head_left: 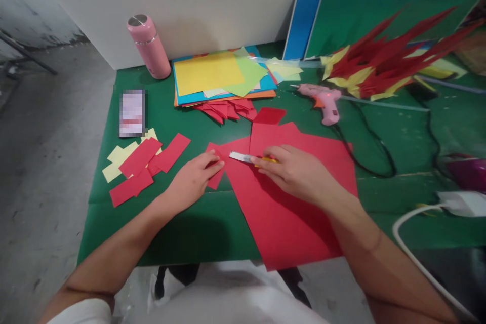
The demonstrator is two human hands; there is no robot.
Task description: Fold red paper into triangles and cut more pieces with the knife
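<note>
My right hand (294, 167) grips a utility knife (240, 157) with a yellow handle, its blade out and pointing left over the red paper. Under that hand spreads a large red paper sheet (288, 228), which hangs a little over the table's front edge. My left hand (195, 177) is closed, thumb and fingers at a small red paper piece (214, 180) left of the blade. Further left lie several cut red paper strips (140, 157) and pale yellow paper pieces (114, 169). A smaller red piece (269, 115) rests at the large sheet's top edge.
Behind my hands are folded red paper pieces (224, 110) and a stack of coloured paper (208, 73). A pink bottle (152, 50) and a phone (132, 111) stand left. Right are a pink glue gun (322, 100) with cord, a red-yellow paper flame (379, 66) and a white cable (402, 243).
</note>
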